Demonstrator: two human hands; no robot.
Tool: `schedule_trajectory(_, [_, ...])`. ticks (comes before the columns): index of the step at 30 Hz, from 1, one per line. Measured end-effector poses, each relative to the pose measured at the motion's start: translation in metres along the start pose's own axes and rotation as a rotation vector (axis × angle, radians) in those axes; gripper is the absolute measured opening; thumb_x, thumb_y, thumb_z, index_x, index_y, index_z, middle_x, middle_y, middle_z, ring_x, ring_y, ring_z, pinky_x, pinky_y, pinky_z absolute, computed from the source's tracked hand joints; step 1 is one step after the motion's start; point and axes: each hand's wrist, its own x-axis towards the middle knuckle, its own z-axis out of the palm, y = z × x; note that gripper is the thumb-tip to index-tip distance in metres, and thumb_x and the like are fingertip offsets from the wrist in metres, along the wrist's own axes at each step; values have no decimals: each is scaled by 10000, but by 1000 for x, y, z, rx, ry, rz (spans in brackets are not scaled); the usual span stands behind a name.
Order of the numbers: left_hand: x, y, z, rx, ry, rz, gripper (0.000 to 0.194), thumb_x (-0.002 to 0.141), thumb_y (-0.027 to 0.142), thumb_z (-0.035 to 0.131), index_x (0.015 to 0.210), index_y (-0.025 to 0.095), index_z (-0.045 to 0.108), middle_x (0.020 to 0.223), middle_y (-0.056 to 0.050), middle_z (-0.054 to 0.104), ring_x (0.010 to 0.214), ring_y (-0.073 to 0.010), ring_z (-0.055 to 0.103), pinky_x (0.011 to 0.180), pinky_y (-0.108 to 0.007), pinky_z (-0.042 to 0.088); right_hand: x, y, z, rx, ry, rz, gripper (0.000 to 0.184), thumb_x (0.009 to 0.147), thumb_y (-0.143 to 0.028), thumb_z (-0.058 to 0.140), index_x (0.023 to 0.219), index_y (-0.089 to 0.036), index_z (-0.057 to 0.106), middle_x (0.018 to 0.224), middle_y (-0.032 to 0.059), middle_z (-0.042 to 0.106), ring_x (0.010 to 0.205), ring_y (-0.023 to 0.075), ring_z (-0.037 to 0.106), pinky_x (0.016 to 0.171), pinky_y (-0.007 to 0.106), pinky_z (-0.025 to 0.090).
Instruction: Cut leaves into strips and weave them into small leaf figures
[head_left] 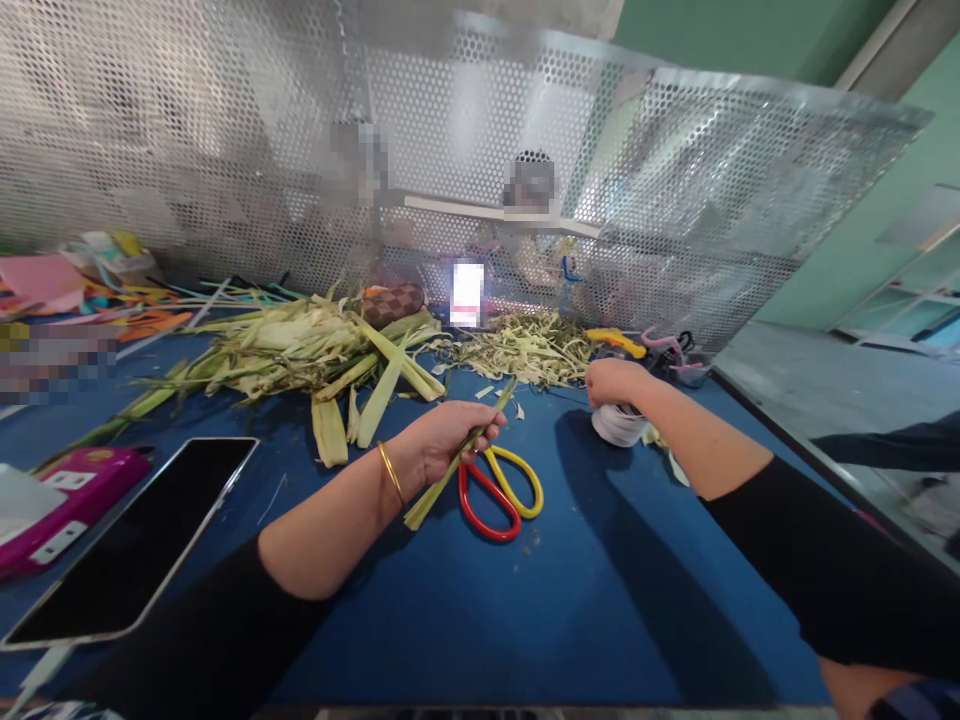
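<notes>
My left hand [466,432] is closed around a folded strip of green corn husk [435,502], its thin end sticking out past the fingers. Just below that hand, scissors [517,482] with one red and one yellow handle lie on the blue table, their blades hidden beneath it. My right hand [611,384], fingers curled in, is over a roll of white string [621,425]. What those fingers pinch is too small to make out. Beyond my left hand spreads a pile of pale green husks [292,345], with loose wide pieces [384,400] in front.
Shredded husk scraps [525,350] lie along the perforated metal screen [480,120]. At left are a phone [135,540] on a cable and a magenta power strip [82,500]. A checkered pouch [394,303], a lit screen [466,292] and a yellow tool [616,341] are at the back.
</notes>
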Motion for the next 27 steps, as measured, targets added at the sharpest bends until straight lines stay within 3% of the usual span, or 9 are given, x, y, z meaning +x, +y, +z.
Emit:
schedule_trajectory(7, [0, 1, 0, -5, 18, -4, 160, 840, 191, 516, 698, 128, 553, 578, 34, 465, 433, -33, 337, 398, -191, 158, -6, 2, 1, 59, 23, -64, 334, 902, -330, 567, 1197, -175, 548, 1207, 88, 570, 1009, 211, 597, 837, 417, 518])
schedule_trajectory(11, [0, 0, 0, -14, 3, -6, 162, 841, 194, 514, 698, 130, 553, 571, 32, 467, 431, -36, 330, 394, -188, 156, -10, 4, -1, 96, 61, -69, 254, 942, -336, 474, 1046, -174, 640, 1076, 75, 662, 975, 185, 628, 825, 297, 489])
schedule_trajectory(13, [1, -1, 0, -9, -1, -6, 158, 840, 187, 512, 697, 133, 548, 564, 33, 464, 431, -38, 329, 391, -185, 156, -11, 4, -1, 87, 74, -46, 260, 905, -377, 518, 942, -177, 679, 999, 83, 698, 981, 213, 640, 789, 276, 475])
schedule_trajectory(16, [1, -1, 0, -1, -10, -6, 158, 840, 186, 516, 692, 135, 541, 556, 37, 456, 430, -36, 326, 388, -179, 161, -10, 3, 1, 52, 53, 5, 252, 789, -384, 674, 902, -159, 691, 983, 107, 697, 997, 277, 633, 774, 332, 486])
schedule_trajectory(22, [2, 0, -1, -10, -3, -12, 151, 836, 188, 522, 697, 133, 546, 567, 37, 466, 419, -28, 333, 380, -176, 161, -4, -3, 6, 11, 5, 6, 330, 903, -327, 565, 1192, -168, 551, 1195, 86, 578, 1005, 209, 600, 838, 416, 517])
schedule_trajectory(25, [2, 0, 0, -21, 18, -22, 138, 832, 189, 536, 708, 131, 552, 584, 33, 477, 425, -27, 353, 386, -174, 174, -7, -2, 6, 30, 37, -24, 337, 902, -334, 567, 1198, -173, 547, 1202, 86, 572, 1005, 210, 598, 837, 421, 519])
schedule_trajectory(27, [2, 0, 0, -19, 26, -24, 146, 843, 183, 521, 709, 129, 550, 579, 32, 476, 425, -29, 354, 386, -176, 178, -11, -1, 6, 52, 79, -49, 269, 920, -314, 534, 1137, -164, 585, 1153, 90, 610, 983, 199, 611, 823, 364, 511])
